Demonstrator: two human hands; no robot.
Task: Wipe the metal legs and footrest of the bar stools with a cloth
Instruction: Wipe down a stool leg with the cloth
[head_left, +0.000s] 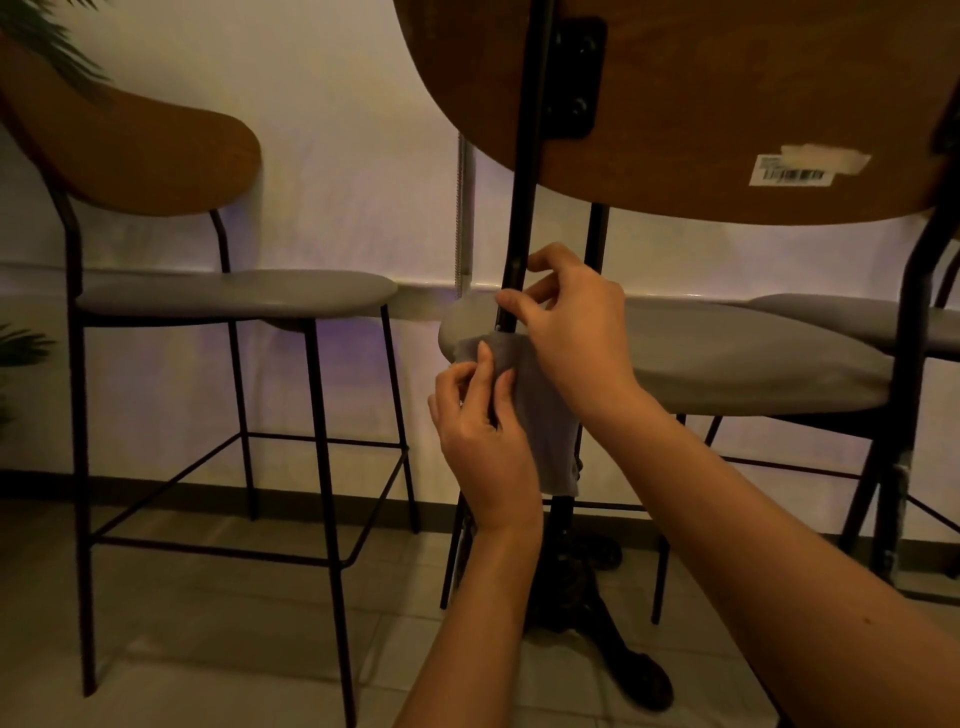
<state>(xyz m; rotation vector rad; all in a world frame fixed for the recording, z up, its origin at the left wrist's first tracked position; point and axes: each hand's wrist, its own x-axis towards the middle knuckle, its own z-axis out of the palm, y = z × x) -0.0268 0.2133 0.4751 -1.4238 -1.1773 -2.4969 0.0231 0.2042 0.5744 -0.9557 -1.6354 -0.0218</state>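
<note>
A bar stool with a wooden back (727, 104) and a grey seat (737, 358) stands close in front of me. Its black metal upright (524, 208) runs down past the seat's left edge. A grey cloth (545, 426) hangs beside that upright. My left hand (483, 436) pinches the cloth's upper left part. My right hand (571, 327) holds the cloth's top against the upright, thumb and forefinger at the tube. The stool's lower legs (452, 551) are mostly hidden behind my arms.
A second bar stool (234, 296) with thin black legs and a footrest (218, 553) stands to the left on the tiled floor. A third seat (852, 317) shows at the right. A black ornate table base (597, 623) stands behind my arms. A white wall lies beyond.
</note>
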